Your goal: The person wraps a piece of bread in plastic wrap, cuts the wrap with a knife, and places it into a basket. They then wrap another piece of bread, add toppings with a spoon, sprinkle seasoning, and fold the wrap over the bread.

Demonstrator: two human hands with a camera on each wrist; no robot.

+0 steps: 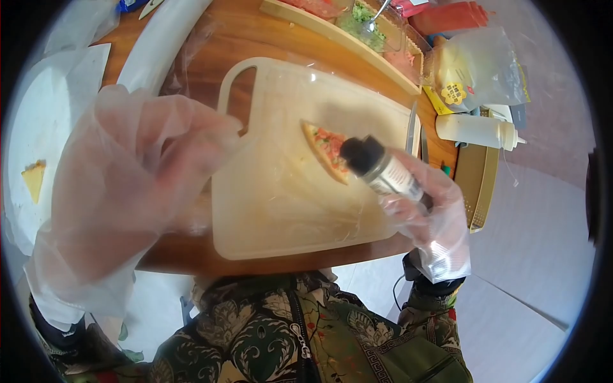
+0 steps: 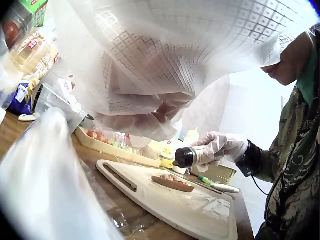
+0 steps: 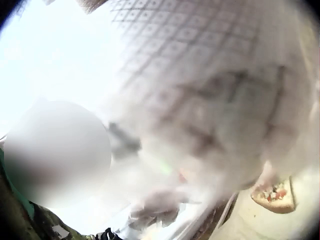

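A small bottle (image 1: 396, 179) with a black cap is gripped in my gloved right hand (image 1: 431, 207), tilted with its cap toward the topped bread slice (image 1: 324, 150). The left wrist view shows the bottle (image 2: 194, 156) above the slice (image 2: 172, 183), apart from it. The slice lies on a cream cutting board (image 1: 281, 217). Raised over the board's left side is my gloved left hand (image 1: 137, 172), blurred, its fingers loosely bent with nothing visible in them. In the right wrist view the glove hides the bottle; the slice (image 3: 275, 197) shows at lower right.
Beyond the board stands a long tray (image 1: 383, 64) of toppings with a spoon. A knife (image 1: 410, 127) lies at the board's right edge, beside a squeeze bottle (image 1: 476, 130) and a gold basket (image 1: 483, 191). At left, a white plate (image 1: 38, 115) holds a small wedge (image 1: 34, 180).
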